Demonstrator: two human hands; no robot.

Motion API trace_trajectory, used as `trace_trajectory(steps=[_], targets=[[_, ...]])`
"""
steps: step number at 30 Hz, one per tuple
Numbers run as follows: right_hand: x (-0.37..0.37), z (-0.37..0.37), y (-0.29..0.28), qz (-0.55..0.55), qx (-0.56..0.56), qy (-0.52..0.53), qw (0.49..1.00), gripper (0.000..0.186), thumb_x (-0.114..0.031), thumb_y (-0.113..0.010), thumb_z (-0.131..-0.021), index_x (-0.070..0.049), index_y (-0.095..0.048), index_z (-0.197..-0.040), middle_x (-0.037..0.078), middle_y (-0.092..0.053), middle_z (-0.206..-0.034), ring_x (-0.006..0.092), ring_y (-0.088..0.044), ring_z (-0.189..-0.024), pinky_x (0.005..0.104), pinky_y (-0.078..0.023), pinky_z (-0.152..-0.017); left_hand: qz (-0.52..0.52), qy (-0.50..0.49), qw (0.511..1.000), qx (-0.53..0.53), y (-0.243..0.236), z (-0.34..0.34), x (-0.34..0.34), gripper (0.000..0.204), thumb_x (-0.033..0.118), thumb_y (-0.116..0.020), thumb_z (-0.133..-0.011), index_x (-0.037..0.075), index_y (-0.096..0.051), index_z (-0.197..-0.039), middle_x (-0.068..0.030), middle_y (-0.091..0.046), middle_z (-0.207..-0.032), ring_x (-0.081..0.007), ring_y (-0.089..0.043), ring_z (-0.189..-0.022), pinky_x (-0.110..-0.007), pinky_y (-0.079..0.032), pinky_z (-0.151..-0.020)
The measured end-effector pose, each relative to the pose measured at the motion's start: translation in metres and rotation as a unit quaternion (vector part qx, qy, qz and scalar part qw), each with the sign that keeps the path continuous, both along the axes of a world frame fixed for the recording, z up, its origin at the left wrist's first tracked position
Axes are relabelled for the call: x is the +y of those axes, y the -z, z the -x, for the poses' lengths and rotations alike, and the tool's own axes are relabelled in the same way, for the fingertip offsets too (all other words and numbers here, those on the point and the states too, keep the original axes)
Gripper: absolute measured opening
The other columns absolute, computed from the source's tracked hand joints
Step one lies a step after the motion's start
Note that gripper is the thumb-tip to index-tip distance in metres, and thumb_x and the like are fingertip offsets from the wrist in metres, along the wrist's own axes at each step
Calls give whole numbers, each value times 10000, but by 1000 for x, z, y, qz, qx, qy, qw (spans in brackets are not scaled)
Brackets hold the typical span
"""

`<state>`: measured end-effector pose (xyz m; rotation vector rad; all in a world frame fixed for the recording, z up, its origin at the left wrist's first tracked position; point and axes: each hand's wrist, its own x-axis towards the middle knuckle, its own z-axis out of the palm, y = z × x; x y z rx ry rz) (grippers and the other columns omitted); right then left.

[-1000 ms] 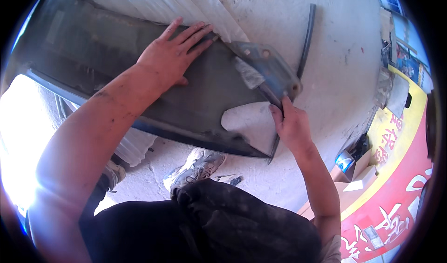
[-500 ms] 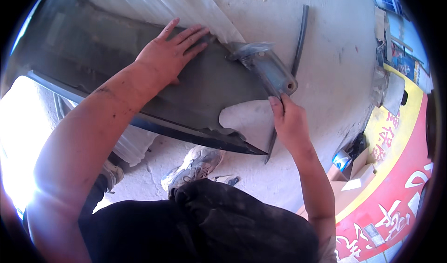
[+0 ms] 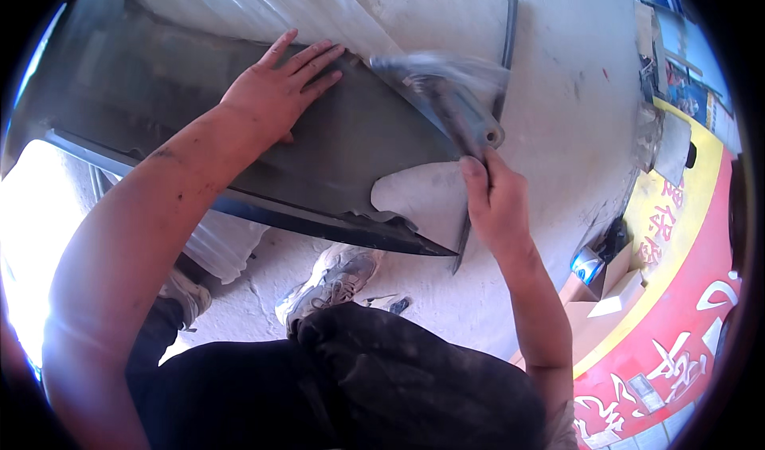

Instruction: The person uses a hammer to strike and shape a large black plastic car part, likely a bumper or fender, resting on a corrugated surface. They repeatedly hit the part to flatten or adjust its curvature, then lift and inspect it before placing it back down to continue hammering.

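My left hand (image 3: 267, 91) lies open on a dark grey, curved sheet panel (image 3: 374, 123), fingers spread along its upper edge. My right hand (image 3: 498, 199) grips a long dark tool (image 3: 454, 119) whose far end is smeared by motion; I cannot make out its type. A translucent pale shape (image 3: 462, 71) blurs around that end. Beneath it lies a blue-grey piece with a hole (image 3: 492, 137) at the panel's right. The panel tapers to a point at lower right, beside a cut-out showing the pale floor (image 3: 414, 187).
Milky plastic sheeting (image 3: 287, 0) lies above and below the panel; a dark hose (image 3: 508, 35) lies beyond. A cardboard box (image 3: 606, 290) holding a can, a red-and-yellow signboard (image 3: 681, 290) and scrap boards are on the right. My shoes (image 3: 327, 282) show below.
My right hand and the tool have shifted slightly up, and the tool's far end has swung up and left, now blurred. My left hand stays spread on the panel, slightly leftward in view.
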<state>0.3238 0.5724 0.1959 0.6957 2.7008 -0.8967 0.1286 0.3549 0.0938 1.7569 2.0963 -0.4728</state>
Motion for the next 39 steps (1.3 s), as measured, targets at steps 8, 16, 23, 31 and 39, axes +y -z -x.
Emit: trace_trajectory(steps=[8,16,23,31,39], targets=[[14,-22,38,-185,-80,-78,976,212,-220,-631,-917,-19,-578,-878,191,-601,-671,395,-593,-596,406,-448,-500,-11,27,1000,-1,-1,4,4,1009,477,-749,-757,138,-226,-1550,-18,-121,-1637,-168,-94,-1505,-464,-22,-1227],[8,-35,30,-32,168,-68,983,293,-269,-587,-963,19,-630,-991,207,-590,-657,349,-620,-599,379,-485,-573,6,32,999,-23,1,8,-3,1049,455,-762,-749,107,-184,-1553,-6,-136,-1633,-151,-138,-1496,-397,-73,-1235],[-9,1,13,-56,-11,-20,998,301,-282,-642,-929,-36,-574,-769,184,-614,-638,403,-605,-602,443,-477,-516,10,29,999,-36,5,6,-8,1060,448,-768,-748,109,-169,-1555,-9,-135,-1632,-146,-169,-1488,-389,-105,-1233],[6,-3,34,-168,-70,-59,982,312,-299,-649,-932,-33,-581,-784,174,-624,-640,412,-593,-586,431,-497,-540,10,30,998,-61,3,8,-6,1090,413,-799,-722,89,-170,-1551,-6,-136,-1631,-151,-183,-1484,-378,-126,-1232],[19,-23,42,-157,26,-92,983,372,-359,-617,-948,-12,-579,-820,184,-590,-627,409,-582,-590,429,-470,-540,22,31,998,-59,-5,10,-5,1078,410,-796,-731,98,-171,-1551,-13,-132,-1633,-149,-181,-1485,-374,-134,-1230]])
